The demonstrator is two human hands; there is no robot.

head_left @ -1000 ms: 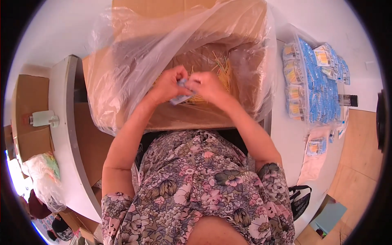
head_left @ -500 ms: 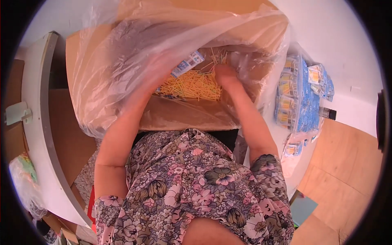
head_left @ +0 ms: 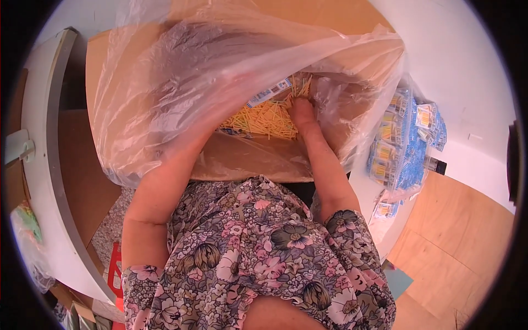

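Note:
A large cardboard box point(head_left: 97, 71) lined with a clear plastic bag point(head_left: 192, 55) stands in front of me. Inside lies a heap of thin yellow sticks point(head_left: 264, 120). My left hand point(head_left: 230, 91) is under the cloudy plastic, closed at the near end of a small blue-and-white printed packet point(head_left: 269, 92); the film blurs its fingers. At the right end of the heap, my right hand point(head_left: 302, 113) is closed on a bunch of yellow sticks point(head_left: 300, 85), whose ends fan out above the fingers. Part of another blue packet point(head_left: 234, 132) shows below the heap.
Right of the box, a clear bag point(head_left: 393, 143) packed with filled blue packets lies on a white surface, with loose packets point(head_left: 432, 121) beside it. A white curved panel edge point(head_left: 60, 181) runs along the left. Wooden boards point(head_left: 440, 242) lie at the lower right.
The whole view has shifted slightly. The packet by my left hand now lies flatter and more of it is under the film. My right hand stays at the heap's right end with the sticks.

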